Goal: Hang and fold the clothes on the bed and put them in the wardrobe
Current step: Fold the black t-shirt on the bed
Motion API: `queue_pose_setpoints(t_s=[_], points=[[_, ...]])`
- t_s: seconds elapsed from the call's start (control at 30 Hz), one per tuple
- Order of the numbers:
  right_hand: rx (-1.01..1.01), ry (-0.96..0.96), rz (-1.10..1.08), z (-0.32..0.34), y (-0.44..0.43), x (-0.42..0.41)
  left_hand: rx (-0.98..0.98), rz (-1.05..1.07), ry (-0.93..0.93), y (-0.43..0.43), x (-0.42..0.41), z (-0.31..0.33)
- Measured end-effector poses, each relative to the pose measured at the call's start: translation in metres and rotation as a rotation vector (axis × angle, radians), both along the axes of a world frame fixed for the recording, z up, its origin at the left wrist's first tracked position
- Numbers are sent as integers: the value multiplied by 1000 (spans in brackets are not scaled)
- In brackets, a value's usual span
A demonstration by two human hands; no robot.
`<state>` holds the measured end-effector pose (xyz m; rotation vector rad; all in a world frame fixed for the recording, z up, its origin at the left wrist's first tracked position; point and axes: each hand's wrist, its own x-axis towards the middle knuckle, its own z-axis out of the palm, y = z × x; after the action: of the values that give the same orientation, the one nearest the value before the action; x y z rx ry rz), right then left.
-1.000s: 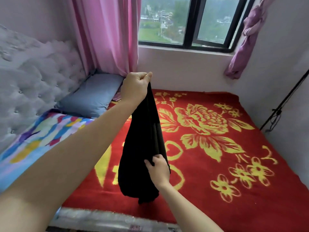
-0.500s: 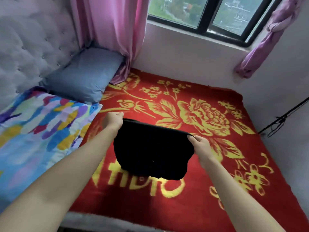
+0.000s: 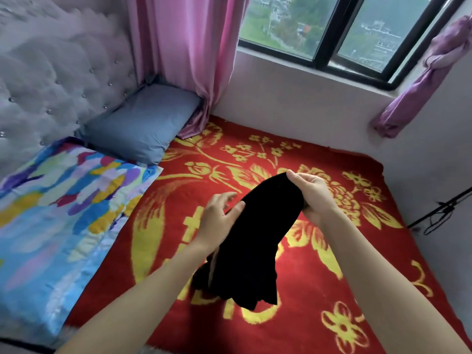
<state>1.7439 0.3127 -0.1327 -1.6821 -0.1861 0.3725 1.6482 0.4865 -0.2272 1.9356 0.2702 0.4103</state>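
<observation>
Hands are both raised above the middle of the bed [image 3: 413, 190], which is covered by a red blanket [image 3: 168, 233] with yellow flowers. The right hand [image 3: 310, 198] is closed around the upper end of the black garment [image 3: 252, 241]; its fingers curl over the fold of the cloth. The garment hangs down from this grip toward the near edge of the bed, bunched and doubled. I cannot tell whether its lower end touches the blanket. The left hand [image 3: 218, 218] is at the left side of the garment, a little lower than the right one. Its fingers are nearly straight and spread, a bit blurred, and the thumb lies against the cloth. I see it touch the garment but not grasp it. In the far left corner of the bed a grey-blue pillow [image 3: 143, 129] lies against the tufted headboard [image 3: 51, 80]. A colourful quilt [image 3: 58, 208] covers the left edge. A pink curtain [image 3: 189, 47] hangs beside the window [image 3: 332, 26].
</observation>
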Motion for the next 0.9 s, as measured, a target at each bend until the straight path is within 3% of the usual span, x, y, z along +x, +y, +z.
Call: queue_pose_setpoints(t_s=[0.17,0.43,0.5,0.6,0.67,0.9], points=[[24,18,2,0,-6,6,-80,-212,92,-31,11,3],[93,122,-147,-31,-31,26,54,43,3,-34,25,26],[44,179,-97,-48,-37,26,181,97,-87,-27,28,47],[-125,231,28,-80,-38,14,530,172,-231,-28,37,73],[-159,244,96,-104,-33,0,635,194,-260,-33,43,86],[-257,-47,177,-166,1,-54,538,331,-186,-31,65,126]])
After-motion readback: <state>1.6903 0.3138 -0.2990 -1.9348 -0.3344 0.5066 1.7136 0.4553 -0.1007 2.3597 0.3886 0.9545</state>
